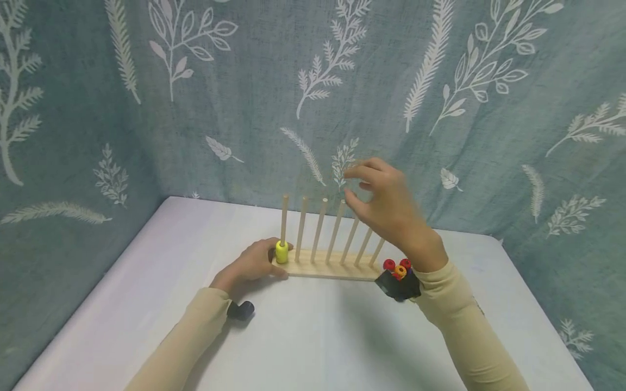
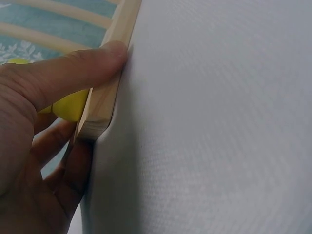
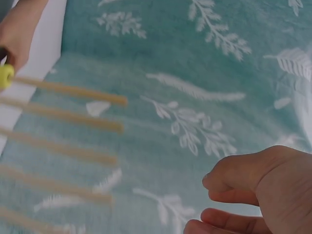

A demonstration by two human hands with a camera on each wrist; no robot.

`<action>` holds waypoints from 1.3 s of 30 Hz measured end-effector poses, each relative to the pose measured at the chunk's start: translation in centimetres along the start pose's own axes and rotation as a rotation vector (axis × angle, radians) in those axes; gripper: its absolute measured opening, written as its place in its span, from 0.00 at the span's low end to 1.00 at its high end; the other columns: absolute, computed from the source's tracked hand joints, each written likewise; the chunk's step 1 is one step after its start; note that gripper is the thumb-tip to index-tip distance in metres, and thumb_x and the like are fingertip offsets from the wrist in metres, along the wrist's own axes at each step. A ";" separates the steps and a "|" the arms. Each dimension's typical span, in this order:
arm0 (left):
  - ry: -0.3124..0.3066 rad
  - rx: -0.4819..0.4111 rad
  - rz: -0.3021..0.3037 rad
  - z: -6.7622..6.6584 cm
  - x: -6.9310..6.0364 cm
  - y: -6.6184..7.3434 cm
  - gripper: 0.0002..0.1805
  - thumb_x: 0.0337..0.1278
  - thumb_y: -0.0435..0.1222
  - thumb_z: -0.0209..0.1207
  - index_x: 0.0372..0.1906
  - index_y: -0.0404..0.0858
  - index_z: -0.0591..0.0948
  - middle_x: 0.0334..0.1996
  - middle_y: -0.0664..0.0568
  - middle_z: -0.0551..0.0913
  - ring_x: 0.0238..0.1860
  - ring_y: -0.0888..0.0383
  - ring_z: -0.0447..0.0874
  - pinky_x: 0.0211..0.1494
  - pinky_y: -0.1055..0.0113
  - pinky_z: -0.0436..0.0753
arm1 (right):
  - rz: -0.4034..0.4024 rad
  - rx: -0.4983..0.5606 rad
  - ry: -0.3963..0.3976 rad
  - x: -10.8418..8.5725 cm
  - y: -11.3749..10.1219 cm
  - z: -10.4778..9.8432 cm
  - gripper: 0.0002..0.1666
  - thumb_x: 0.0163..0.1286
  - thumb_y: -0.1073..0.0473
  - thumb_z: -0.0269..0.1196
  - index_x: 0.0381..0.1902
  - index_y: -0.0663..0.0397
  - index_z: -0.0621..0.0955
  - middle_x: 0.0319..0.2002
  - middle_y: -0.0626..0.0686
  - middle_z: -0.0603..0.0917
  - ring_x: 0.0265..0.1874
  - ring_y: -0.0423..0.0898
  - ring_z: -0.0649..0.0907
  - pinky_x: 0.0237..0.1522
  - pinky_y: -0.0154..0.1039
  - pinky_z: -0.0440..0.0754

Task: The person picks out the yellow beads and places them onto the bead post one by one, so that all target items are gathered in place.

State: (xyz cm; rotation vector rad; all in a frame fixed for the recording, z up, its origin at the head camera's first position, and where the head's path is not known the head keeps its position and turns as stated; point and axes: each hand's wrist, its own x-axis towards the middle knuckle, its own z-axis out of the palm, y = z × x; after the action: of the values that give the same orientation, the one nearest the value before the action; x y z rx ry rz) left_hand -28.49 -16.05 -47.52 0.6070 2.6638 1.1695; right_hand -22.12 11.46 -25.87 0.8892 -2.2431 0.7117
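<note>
seven upright wooden pegs (image 1: 319, 228) are visible, set in a single row along one wooden board (image 1: 313, 269). the board lies left to right on one white table (image 1: 318, 336); its right end is partly hidden.

yellow bead stack (image 1: 282, 253): located on the leftmost peg, at the base. whether it consists of one piece or more cannot be told.

beads at the right end of the board: two red beads (image 1: 388, 264) and one orange bead (image 1: 400, 272) can be counted; others may be covered. what supports them is hidden.

left hand (image 1: 256, 262): grips the left end of the board. the thumb presses on the near edge; the other fingers wrap the far side and end, beside the yellow bead stack.

right hand (image 1: 386, 198): raised near the tops of the pegs toward the right, apart from them. the fingers are bent, with a narrow gap between thumb and fingertips.

wrist items: two black devices (image 1: 398, 286), one per wrist. two beige sleeves (image 1: 455, 304) cover the forearms.

backdrop: teal cloth (image 1: 244, 81) printed with white leaf sprigs, on the far, left and right sides.
</note>
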 end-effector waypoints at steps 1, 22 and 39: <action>0.000 -0.002 -0.005 0.0 -0.1 0.0 0.38 0.36 0.39 0.80 0.61 0.45 0.81 0.58 0.49 0.80 0.63 0.45 0.73 0.67 0.44 0.67 | 0.006 -0.005 0.014 -0.4 0.3 -0.5 0.14 0.58 0.73 0.69 0.43 0.66 0.86 0.42 0.58 0.83 0.44 0.52 0.84 0.44 0.42 0.86; -0.008 -0.014 -0.003 0.1 -0.1 -0.1 0.38 0.37 0.40 0.80 0.61 0.46 0.81 0.58 0.49 0.81 0.63 0.45 0.73 0.67 0.44 0.68 | 0.263 -0.216 0.050 -10.8 7.3 -7.5 0.17 0.55 0.76 0.70 0.44 0.65 0.86 0.40 0.61 0.83 0.41 0.59 0.85 0.42 0.30 0.82; -0.012 -0.021 -0.029 0.1 -0.1 0.3 0.38 0.37 0.39 0.80 0.62 0.45 0.81 0.59 0.49 0.80 0.66 0.43 0.71 0.70 0.44 0.64 | 0.560 -0.266 -0.137 -19.5 11.4 -5.5 0.19 0.57 0.70 0.70 0.47 0.72 0.83 0.45 0.72 0.82 0.40 0.69 0.85 0.37 0.60 0.85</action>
State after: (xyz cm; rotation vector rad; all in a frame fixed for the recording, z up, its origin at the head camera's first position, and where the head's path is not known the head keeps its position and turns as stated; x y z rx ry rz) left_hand -28.26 -15.88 -47.40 0.5682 2.6375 1.1812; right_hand -17.22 30.16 -38.80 0.1782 -2.6603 0.5765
